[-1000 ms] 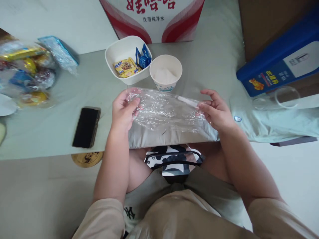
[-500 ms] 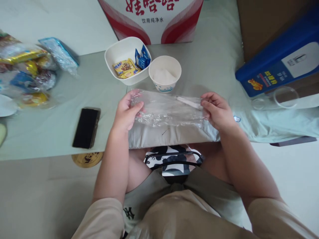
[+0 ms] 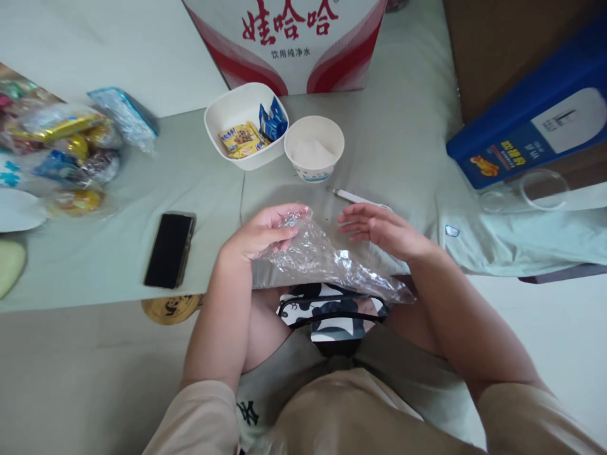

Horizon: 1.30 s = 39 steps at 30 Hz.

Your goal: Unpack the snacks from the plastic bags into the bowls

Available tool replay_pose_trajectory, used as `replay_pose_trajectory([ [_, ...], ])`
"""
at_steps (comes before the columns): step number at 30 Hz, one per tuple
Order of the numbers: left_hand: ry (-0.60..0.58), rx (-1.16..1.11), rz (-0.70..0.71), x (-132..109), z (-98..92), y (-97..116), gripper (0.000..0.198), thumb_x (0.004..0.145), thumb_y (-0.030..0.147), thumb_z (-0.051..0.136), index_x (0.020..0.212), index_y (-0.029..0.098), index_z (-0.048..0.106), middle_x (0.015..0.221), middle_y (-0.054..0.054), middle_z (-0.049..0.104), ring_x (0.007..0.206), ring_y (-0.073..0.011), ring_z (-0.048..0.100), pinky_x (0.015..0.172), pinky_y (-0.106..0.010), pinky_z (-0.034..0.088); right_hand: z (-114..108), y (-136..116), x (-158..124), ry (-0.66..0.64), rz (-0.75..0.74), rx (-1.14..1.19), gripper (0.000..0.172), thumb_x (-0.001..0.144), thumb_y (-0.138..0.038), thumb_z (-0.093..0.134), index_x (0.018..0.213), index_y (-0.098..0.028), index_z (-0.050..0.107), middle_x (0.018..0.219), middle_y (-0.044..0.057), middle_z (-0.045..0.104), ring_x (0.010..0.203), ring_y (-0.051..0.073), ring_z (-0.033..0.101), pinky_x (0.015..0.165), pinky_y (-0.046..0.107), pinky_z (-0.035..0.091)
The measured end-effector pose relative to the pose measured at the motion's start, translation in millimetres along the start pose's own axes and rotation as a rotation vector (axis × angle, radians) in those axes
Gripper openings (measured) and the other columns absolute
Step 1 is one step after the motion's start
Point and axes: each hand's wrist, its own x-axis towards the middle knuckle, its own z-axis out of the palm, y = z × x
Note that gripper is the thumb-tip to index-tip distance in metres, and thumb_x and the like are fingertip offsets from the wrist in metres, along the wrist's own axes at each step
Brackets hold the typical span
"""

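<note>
One pale green cloth (image 3: 403,139), left hand (image 3: 260,232) pinching clear plastic (image 3: 322,253), right hand (image 3: 386,232), grip uncurled, printed carton (image 3: 296,68) behind, pale floor (image 3: 85,366)

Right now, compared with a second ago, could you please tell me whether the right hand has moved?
Yes: judged against the white cup, the right hand has moved left, towards the left hand.

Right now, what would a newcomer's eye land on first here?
Probably the shiny clear plastic drooping from the left hand near the picture's middle, with the open right hand close by. After that, likely the big red-and-white box at the top centre and the bright blue package at the right.
</note>
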Motion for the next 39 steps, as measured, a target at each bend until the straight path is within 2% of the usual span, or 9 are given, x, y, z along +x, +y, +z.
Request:
replay_pose_trajectory([
  [3, -0.003, 0.008, 0.055, 1.4, -0.1, -1.2, 0.055, 0.074, 0.030, 0.086, 0.128, 0.023, 0.074, 0.138, -0.014, 0.070, 0.049, -0.0018, 0.054, 0.038, -0.018, 0.036, 11.2, 1.6, 0.1, -0.219, 0.067, -0.073, 0.060, 0.084, -0.045, 0.082, 0.136, -0.022, 0.062, 0.132, 0.013, 0.073, 0.111, 0.020, 0.074, 0.089, 0.033, 0.063],
  [7, -0.015, -0.081, 0.130, 3.3, -1.6, -3.1, 0.057, 0.071, 0.038, 0.089, 0.124, 0.023, 0.073, 0.131, -0.013, 0.072, 0.047, -0.0028, 0.055, 0.037, -0.018, 0.036, 23.6, -1.9, 2.1, -0.511, 0.087, -0.183, 0.028, 0.091, -0.040, 0.075, 0.106, -0.017, 0.074, 0.101, 0.008, 0.080, 0.092, 0.016, 0.076, 0.084, 0.031, 0.062],
  [10, -0.032, -0.218, 0.139, 4.6, -3.8, -2.4, 0.059, 0.067, 0.049, 0.090, 0.118, 0.027, 0.070, 0.120, -0.009, 0.076, 0.050, -0.0096, 0.064, 0.041, -0.021, 0.045, 30.5, -2.0, 0.7, -0.646, 0.114, -0.026, 0.025, 0.090, -0.043, 0.075, 0.090, -0.018, 0.072, 0.098, 0.009, 0.081, 0.092, 0.020, 0.078, 0.085, 0.036, 0.063],
  [13, 0.033, -0.367, 0.173, 8.7, -3.1, -2.8, 0.062, 0.067, 0.060, 0.084, 0.119, 0.032, 0.066, 0.119, -0.006, 0.077, 0.064, -0.0182, 0.073, 0.049, -0.027, 0.055, 34.3, 1.6, -1.5, -0.566, 0.115, 0.153, 0.032, 0.083, -0.049, 0.080, 0.081, -0.020, 0.065, 0.096, 0.008, 0.080, 0.084, 0.021, 0.078, 0.083, 0.038, 0.063],
  [16, 0.077, -0.452, 0.171, 14.9, 6.1, -6.9, 0.069, 0.071, 0.078, 0.071, 0.115, 0.026, 0.069, 0.122, -0.011, 0.076, 0.080, -0.0251, 0.078, 0.055, -0.030, 0.057, 36.3, 5.4, 0.6, -0.280, 0.026, 0.181, 0.034, 0.078, -0.050, 0.080, 0.077, -0.022, 0.059, 0.086, 0.003, 0.075, 0.076, 0.018, 0.074, 0.077, 0.037, 0.062],
  [21, -0.124, -0.286, 0.096, 19.5, 29.6, -15.9, 0.094, 0.060, 0.092, 0.071, 0.112, 0.014, 0.074, 0.113, -0.021, 0.078, 0.098, -0.0335, 0.077, 0.071, -0.037, 0.061, 36.5, 7.7, 12.2, 0.126, -0.151, -0.168, 0.024, 0.086, -0.042, 0.070, 0.080, -0.023, 0.057, 0.069, -0.002, 0.064, 0.065, 0.011, 0.059, 0.067, 0.029, 0.053],
  [27, 0.061, 0.055, 0.046, 21.5, 34.0, -19.0, 0.043, 0.079, 0.055, 0.081, 0.098, 0.017, 0.073, 0.073, -0.005, 0.075, 0.060, -0.0178, 0.070, 0.054, -0.026, 0.050, 30.8, 6.5, 12.5, 0.080, -0.024, -0.315, 0.028, 0.087, -0.034, 0.062, 0.109, -0.017, 0.066, 0.060, -0.003, 0.064, 0.056, 0.013, 0.059, 0.057, 0.027, 0.046],
  [33, 0.155, -0.017, 0.098, 20.3, 27.3, -18.6, 0.051, 0.080, 0.060, 0.077, 0.109, 0.019, 0.068, 0.071, -0.003, 0.075, 0.056, -0.0187, 0.070, 0.050, -0.027, 0.049, 30.3, 8.3, 11.4, 0.070, -0.012, -0.277, 0.049, 0.089, -0.028, 0.054, 0.137, -0.018, 0.061, 0.061, -0.004, 0.068, 0.059, 0.015, 0.066, 0.061, 0.029, 0.055],
  [39, 0.057, -0.012, 0.101, 17.2, 25.8, -17.6, 0.064, 0.082, 0.045, 0.078, 0.137, 0.020, 0.057, 0.063, 0.001, 0.073, 0.049, -0.0164, 0.067, 0.047, -0.024, 0.047, 31.5, 14.9, 13.1, 0.103, -0.088, -0.206, 0.060, 0.091, -0.032, 0.060, 0.150, -0.030, 0.048, 0.120, 0.006, 0.076, 0.057, 0.011, 0.068, 0.056, 0.029, 0.059],
])
